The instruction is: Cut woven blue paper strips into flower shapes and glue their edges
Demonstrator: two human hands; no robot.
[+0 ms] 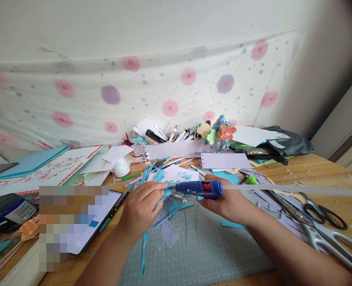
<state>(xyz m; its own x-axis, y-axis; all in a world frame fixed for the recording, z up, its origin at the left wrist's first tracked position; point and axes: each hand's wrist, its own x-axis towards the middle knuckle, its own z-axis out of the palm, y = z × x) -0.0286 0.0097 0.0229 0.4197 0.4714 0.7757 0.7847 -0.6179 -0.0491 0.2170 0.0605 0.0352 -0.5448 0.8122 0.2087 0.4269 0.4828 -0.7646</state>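
Note:
A blue glue gun (pixel 198 188) is gripped in my right hand (pixel 228 204), lying level with its nozzle to the left. A long translucent glue stick (pixel 292 189) sticks out of its back end. Just at the nozzle, my left hand (pixel 142 204) has its fingers pinched together; what sits between them is too small to make out. Behind both hands lies a white sheet with teal cut-out shapes (pixel 181 175). Beneath them, blue paper scraps (pixel 176 206) and a lilac paper piece (pixel 169 233) are strewn over the grey cutting mat (pixel 205 250).
To the left lie a tablet (pixel 110 204), a dark tub (pixel 10 212) and patterned sheets (pixel 53 167). Scissors (pixel 310 226) rest at the right. A spool of white thread (pixel 121 167), pens and a box of markers (pixel 176 149) stand behind, with a black bag (pixel 295 145) at the back right.

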